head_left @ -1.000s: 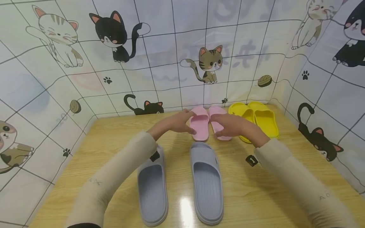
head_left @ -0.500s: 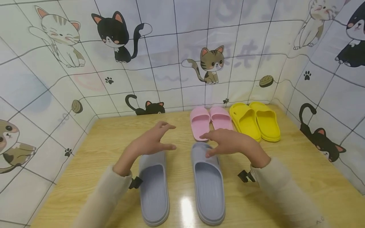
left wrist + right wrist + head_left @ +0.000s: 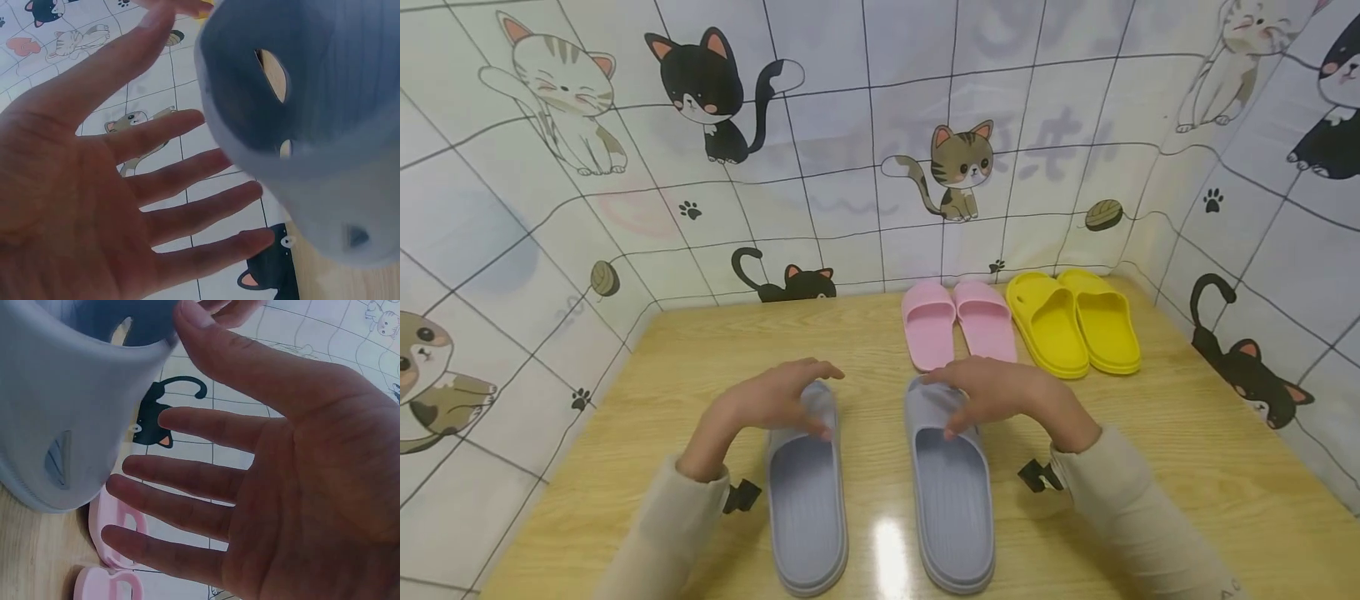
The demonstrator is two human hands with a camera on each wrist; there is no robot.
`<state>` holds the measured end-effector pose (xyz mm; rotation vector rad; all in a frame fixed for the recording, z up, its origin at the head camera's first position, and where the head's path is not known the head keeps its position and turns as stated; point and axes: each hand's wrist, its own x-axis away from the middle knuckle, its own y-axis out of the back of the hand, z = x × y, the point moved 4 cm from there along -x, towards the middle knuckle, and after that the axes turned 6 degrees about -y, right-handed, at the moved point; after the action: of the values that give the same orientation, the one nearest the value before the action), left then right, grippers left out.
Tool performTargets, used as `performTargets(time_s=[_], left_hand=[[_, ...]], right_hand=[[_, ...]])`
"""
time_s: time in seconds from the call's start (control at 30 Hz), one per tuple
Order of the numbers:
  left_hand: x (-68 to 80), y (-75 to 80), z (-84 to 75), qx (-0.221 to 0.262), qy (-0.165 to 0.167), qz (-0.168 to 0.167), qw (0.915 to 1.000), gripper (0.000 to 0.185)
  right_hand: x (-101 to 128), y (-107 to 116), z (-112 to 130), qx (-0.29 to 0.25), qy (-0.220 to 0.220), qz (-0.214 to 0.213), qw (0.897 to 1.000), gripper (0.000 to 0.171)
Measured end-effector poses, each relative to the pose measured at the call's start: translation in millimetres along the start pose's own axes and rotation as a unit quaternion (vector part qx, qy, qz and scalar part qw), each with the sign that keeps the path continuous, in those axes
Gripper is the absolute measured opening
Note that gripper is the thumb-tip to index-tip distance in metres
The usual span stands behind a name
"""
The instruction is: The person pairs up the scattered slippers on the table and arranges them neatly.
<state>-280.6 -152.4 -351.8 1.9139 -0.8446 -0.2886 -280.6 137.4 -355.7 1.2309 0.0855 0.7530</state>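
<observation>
Head view alone shows yellow slippers [image 3: 1075,330].

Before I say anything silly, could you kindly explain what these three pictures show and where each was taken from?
No machine here: a person works with two bare hands, wearing three cameras. The wide picture comes from the head camera, looking down at a light wooden table walled with cat-patterned sheets. The other two come from cameras on each wrist, so you see each palm close up. On the table lie two grey rubber slippers, and farther back a pair of small pink slippers beside a pair of yellow slippers. The left hand reaches over the toe band of the left grey slipper, and the right hand over the right grey slipper. Fingers are spread; neither grip has closed, so nothing is lifted.
</observation>
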Motion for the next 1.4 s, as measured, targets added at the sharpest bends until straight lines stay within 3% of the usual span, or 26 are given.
performTargets(time_s=[0.23,0.33,0.9,1.4], left_hand=[[8.6,-6.0,7.0,-0.027,0.029,0.048,0.998,0.065],[10.8,-9.0,9.0,-0.027,0.02,0.054,0.998,0.058],[13.4,-22.6,12.7,-0.044,-0.035,0.033,0.9979,0.058],[-7.2,-17.8,24.2,-0.079,-0.04,-0.014,0.996,0.059]], right_hand=[[-4,-7,-1,-0.002,0.016,0.009,1.0,0.062],[-6,-9,2,0.002,0.032,0.008,0.999,0.059],[-32,-20,32,0.049,0.117,-0.034,0.991,0.057],[-73,-19,33,0.044,0.072,-0.056,0.995,0.059]])
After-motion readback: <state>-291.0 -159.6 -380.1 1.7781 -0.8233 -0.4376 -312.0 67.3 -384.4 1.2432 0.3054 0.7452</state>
